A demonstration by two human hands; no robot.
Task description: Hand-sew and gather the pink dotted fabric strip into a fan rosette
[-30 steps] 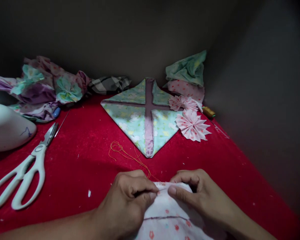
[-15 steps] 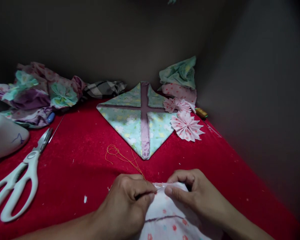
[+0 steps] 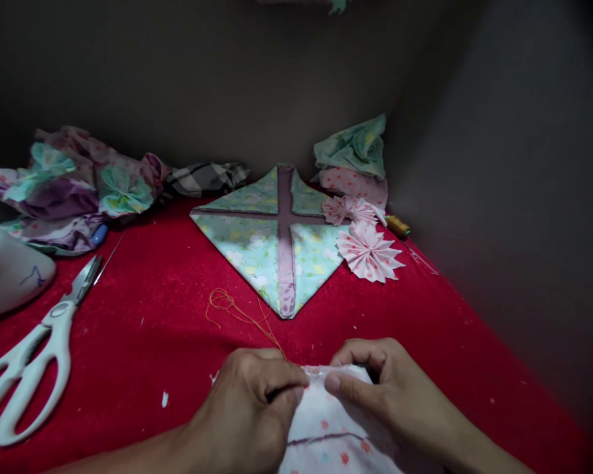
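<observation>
A white cloth with small red prints (image 3: pixel 333 418) and a dark seam line is held between my two hands at the bottom of the view. My left hand (image 3: pixel 254 395) is closed, pinching the cloth's upper edge with thumb and forefinger. On the other side, my right hand (image 3: pixel 383 378) grips the same edge, thumb on top and fingers behind. A thin pale glint like a needle (image 3: pixel 317 374) shows on the cloth between the fingertips; its ends are hard to make out. Orange thread (image 3: pixel 247 317) runs from beside my left hand and lies in loops on the red cloth.
White-handled scissors (image 3: pixel 39 365) lie left on the red tablecloth (image 3: pixel 143 355), below a white object (image 3: pixel 14 270). A folded green floral fabric square (image 3: pixel 247 243) lies ahead, overlapped by pleated pink rosettes (image 3: pixel 368 250). Beyond are a thread spool (image 3: pixel 398 225) and heaped fabric (image 3: pixel 79 178).
Both hands keep their hold on the cloth and have barely moved. The needle-like glint between the fingertips shows less. The whole view has shifted slightly.
</observation>
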